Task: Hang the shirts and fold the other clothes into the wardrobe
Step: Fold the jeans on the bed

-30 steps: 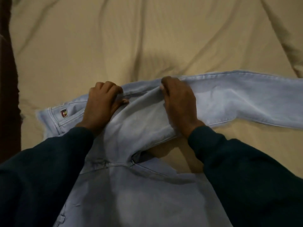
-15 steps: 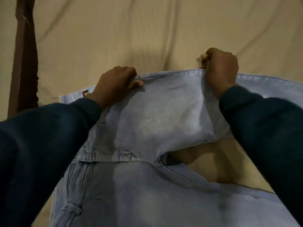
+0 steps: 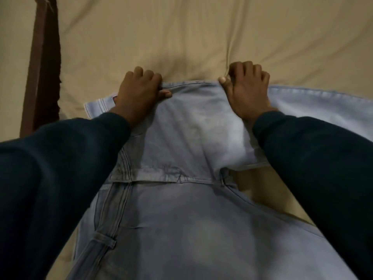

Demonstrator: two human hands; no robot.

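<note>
The pale blue jeans (image 3: 181, 209) are spread on the bed's tan sheet (image 3: 181, 37), one part folded over toward the far edge. That far edge is gripped by both hands — the left hand (image 3: 137, 91) and the right hand (image 3: 248, 87), fingers curled round the denim. A dark wooden bed frame (image 3: 40, 67) is seen at the left.

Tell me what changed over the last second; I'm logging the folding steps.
Both hands carried the upper layer of the jeans away from the person, toward the far seam edge. The left hand and right hand spread wider apart along that edge. Neither let go: each still grips the denim. The jeans remain on the beige sheet.
</note>
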